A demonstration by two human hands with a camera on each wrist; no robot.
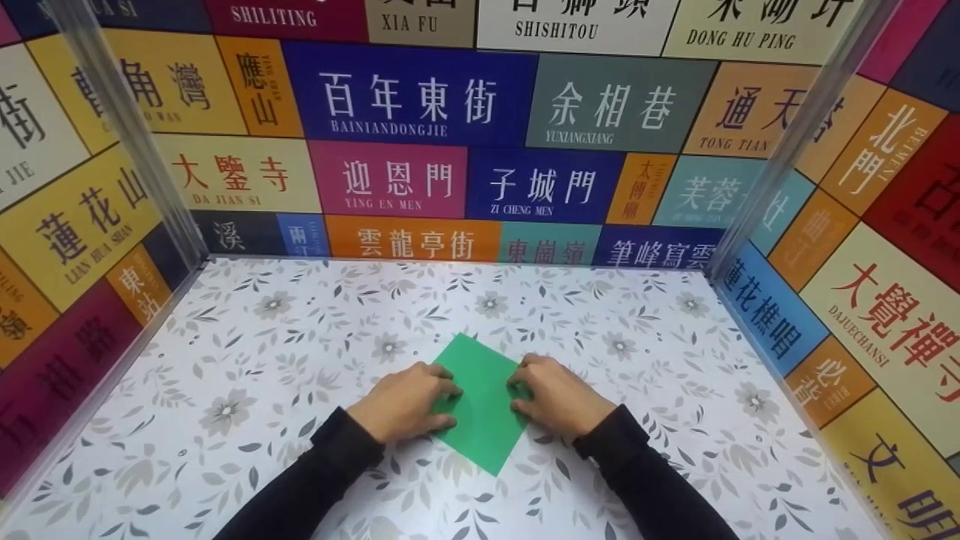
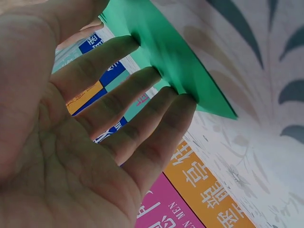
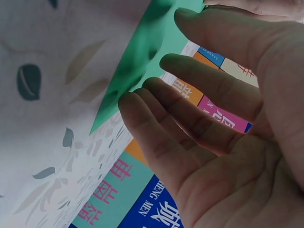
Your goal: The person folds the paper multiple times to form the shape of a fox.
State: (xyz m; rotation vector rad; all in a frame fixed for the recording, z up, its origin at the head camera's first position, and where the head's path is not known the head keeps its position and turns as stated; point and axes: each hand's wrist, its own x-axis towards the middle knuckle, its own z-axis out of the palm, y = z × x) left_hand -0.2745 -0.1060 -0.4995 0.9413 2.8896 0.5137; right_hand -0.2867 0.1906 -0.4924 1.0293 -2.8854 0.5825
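A square sheet of green paper (image 1: 484,409) lies flat on the table, turned so its corners point roughly toward and away from me. On its left side my left hand (image 1: 409,401) rests with its fingertips touching the paper. My right hand (image 1: 562,394) does the same on the right side. In the left wrist view, the spread fingers (image 2: 137,92) meet the green sheet (image 2: 171,57) with their tips. Seen from the right wrist, gently bent fingers (image 3: 161,111) are at the paper (image 3: 137,57), holding nothing between them.
The table (image 1: 300,337) carries a white covering with grey flowers and leaves. Behind it stands a wall (image 1: 405,97) of coloured panels with Chinese lettering, and similar side walls (image 1: 67,225) rise at left and right. Clear corner strips (image 1: 780,165) join the walls.
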